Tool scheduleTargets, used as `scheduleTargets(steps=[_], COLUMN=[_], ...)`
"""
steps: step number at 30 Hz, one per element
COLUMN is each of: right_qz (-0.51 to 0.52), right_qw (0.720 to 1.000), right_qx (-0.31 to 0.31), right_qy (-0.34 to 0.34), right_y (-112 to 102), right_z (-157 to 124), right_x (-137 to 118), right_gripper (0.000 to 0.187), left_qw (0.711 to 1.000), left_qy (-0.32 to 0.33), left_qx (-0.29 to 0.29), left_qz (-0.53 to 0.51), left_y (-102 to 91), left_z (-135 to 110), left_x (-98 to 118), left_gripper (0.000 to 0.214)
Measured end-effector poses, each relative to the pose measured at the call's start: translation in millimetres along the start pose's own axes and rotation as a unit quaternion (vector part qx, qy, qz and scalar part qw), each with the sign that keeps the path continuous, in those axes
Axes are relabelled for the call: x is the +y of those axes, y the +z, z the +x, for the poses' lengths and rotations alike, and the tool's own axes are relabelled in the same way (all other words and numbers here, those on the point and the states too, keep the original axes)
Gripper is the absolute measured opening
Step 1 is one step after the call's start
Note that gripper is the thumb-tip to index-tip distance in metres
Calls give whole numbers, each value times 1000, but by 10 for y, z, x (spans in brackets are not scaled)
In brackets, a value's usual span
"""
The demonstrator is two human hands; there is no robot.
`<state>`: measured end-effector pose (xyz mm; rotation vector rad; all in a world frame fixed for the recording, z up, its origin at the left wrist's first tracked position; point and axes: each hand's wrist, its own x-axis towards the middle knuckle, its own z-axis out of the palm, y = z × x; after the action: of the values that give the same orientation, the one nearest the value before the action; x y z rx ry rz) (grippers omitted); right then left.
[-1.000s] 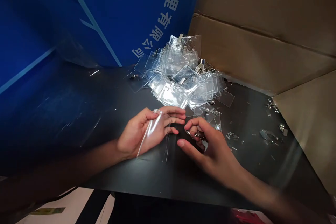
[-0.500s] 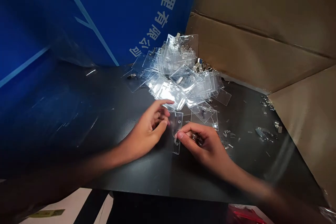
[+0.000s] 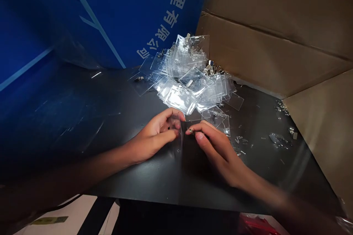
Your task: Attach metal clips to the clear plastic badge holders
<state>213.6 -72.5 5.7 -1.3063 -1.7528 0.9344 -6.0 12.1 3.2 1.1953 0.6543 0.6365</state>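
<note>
The left hand (image 3: 156,134) was curled half closed, its fingers wrapped around a clear plastic sleeve (image 3: 175,126), of which only a thin, glinting strip showed. The sleeve's long axis seemed to run front to back, away from the person, though the fingers hid too much of it to be certain. The right hand (image 3: 217,151) was also mostly closed, with thumb and forefinger pinching a small metal clip (image 3: 191,131) that pointed left toward the sleeve. Only a narrow gap separated the clip from the sleeve, which lay just to the right hand's left and within the left hand's grip.

Directly ahead of the hands, a heap of clear badge holders (image 3: 190,84) and metal clips (image 3: 213,68) rested on a black surface (image 3: 143,180). Loose metal parts (image 3: 278,138) lay scattered to the right of the right hand. Beyond the heap stood a blue printed board (image 3: 91,18) and brown cardboard (image 3: 264,51).
</note>
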Motion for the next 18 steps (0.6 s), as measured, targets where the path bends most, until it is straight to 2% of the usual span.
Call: scheduleTargets(steps=[4, 9, 18], right_qz=[4, 80, 177], right_qw=[1000, 996, 983], right_qx=[2, -19, -42], right_qy=[6, 28, 32], right_y=[23, 26, -23], right_z=[22, 29, 44], right_x=[9, -14, 20], right_gripper=[20, 20, 21], left_qw=[999, 992, 991], left_qy=[34, 47, 37], left_qx=[-17, -27, -17], left_qz=[26, 111, 129], left_y=[-5, -4, 29], left_z=[-21, -52, -49], left_x=[8, 11, 88], left_gripper=[37, 42, 37])
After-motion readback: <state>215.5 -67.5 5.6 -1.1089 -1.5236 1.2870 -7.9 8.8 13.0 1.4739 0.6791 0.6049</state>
